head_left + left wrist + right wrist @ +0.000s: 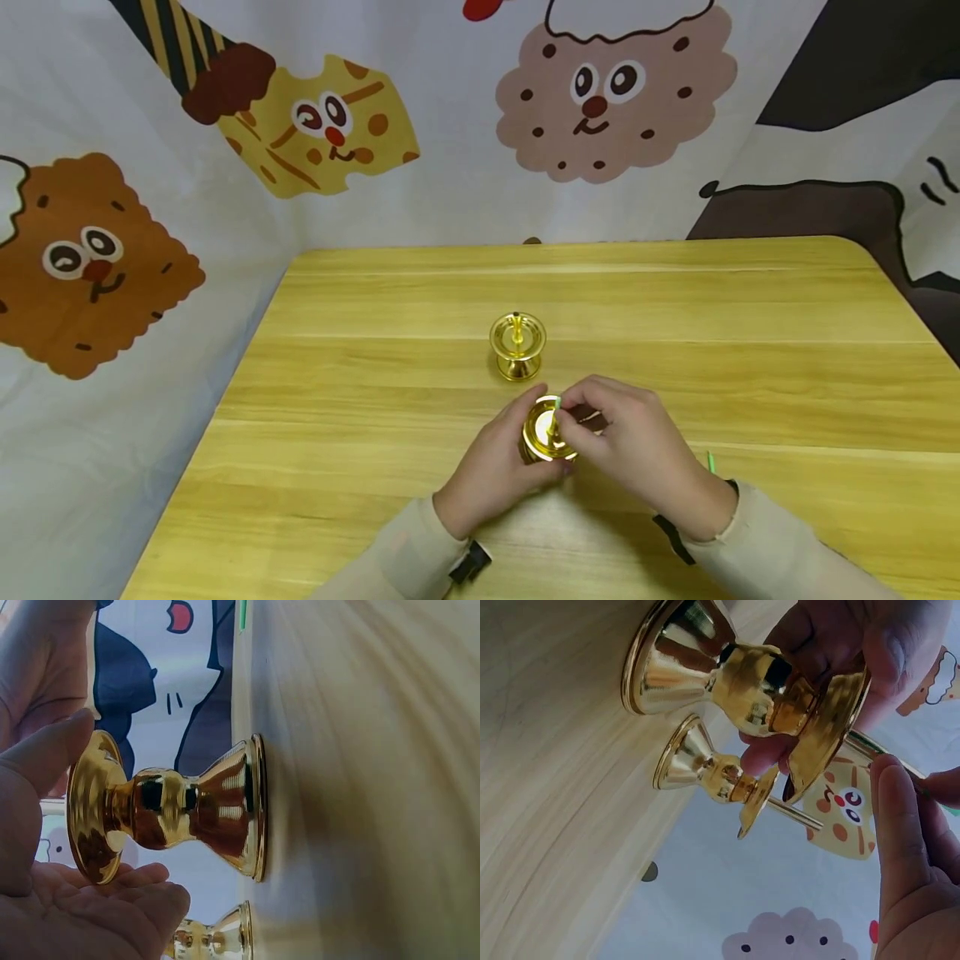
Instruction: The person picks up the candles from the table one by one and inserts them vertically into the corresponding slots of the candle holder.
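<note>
A shiny gold candle holder (pixel 542 451), with a wide dish, a waisted foot and a thin central post, stands on the table in front of me. My left hand (pixel 495 467) holds its dish by the rim, thumb on one side and fingers on the other, as the dish (pixel 94 806) in the left wrist view shows. At the top of the post (pixel 866 744), my right hand (pixel 637 442) pinches a small green piece (pixel 557 402) between thumb and fingertips. Most of that piece is hidden by the fingers.
A second gold candle holder (pixel 517 367) of the same shape stands just behind, its post bare with a dark tip. Beside my right wrist a thin green stick (pixel 711 462) lies on the wooden table (pixel 360 367). A cartoon-printed cloth (pixel 450 183) hangs beyond the table's far edge.
</note>
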`<state>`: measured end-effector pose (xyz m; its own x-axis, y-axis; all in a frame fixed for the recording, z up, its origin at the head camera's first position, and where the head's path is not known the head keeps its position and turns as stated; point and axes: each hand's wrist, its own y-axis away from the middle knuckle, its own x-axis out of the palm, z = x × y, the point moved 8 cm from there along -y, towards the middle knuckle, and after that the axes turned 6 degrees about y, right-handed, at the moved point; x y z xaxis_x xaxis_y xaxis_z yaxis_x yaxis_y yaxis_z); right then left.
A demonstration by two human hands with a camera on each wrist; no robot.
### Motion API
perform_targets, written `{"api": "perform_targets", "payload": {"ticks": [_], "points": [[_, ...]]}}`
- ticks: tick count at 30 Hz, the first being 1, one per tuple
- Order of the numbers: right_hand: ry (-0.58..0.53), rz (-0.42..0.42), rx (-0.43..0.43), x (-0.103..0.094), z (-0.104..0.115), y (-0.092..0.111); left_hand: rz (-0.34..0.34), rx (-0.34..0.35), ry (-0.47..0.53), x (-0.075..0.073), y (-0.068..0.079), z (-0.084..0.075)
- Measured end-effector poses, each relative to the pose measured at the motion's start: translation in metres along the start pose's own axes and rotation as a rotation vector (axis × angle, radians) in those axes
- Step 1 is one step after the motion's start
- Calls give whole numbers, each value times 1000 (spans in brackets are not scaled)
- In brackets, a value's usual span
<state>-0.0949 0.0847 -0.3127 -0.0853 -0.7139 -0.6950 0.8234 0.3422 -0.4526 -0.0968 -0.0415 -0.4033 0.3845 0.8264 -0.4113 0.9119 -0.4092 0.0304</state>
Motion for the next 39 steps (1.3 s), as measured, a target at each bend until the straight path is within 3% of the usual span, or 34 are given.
{"api": "perform_targets", "payload": {"ticks": [9,18,30,35,39], "points": [[14,1,15,-17,-4,2,-13,13,28,-14,-3,-6],[128,-32,24,-34,-12,14,-79,79,174,-41,-9,-12],[295,26,133,-50,-45,34,-213,65,240,-65,-43,2],[390,100,203,-62,-65,47,-259,12,215,-74,-56,12],[423,251,344,-66,-88,62,-253,-22,196,-75,-66,18]]}}
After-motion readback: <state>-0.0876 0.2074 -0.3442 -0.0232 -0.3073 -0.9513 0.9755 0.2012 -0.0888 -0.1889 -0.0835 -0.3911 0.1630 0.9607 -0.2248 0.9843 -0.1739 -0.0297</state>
